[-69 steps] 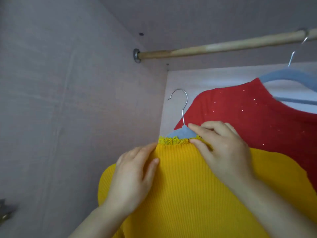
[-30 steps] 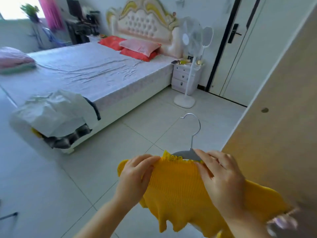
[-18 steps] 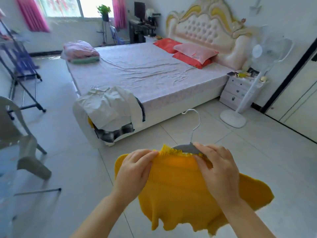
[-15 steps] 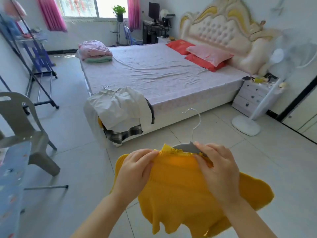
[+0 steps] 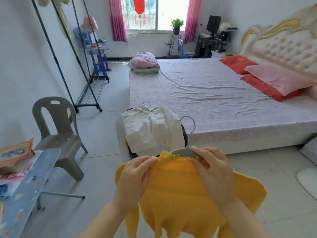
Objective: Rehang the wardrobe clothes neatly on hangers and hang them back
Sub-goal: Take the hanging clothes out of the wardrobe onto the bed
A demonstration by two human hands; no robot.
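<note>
A yellow ribbed sweater with a lace collar hangs on a grey hanger whose metal hook points up. My left hand grips the sweater's left shoulder and collar edge. My right hand grips the right shoulder over the hanger arm. I hold both in front of me, above the floor. A white shirt lies over a pile of other clothes at the bed's near corner, with metal hanger hooks showing above it.
A large bed fills the right, with red and pink pillows and a folded blanket. A grey plastic chair and an ironing board stand at the left. A black clothes rack leans by the left wall.
I have turned from the wardrobe, with its rail and red garment, to face the bedroom and bed. Both hands keep the same hold on the yellow sweater and hanger.
</note>
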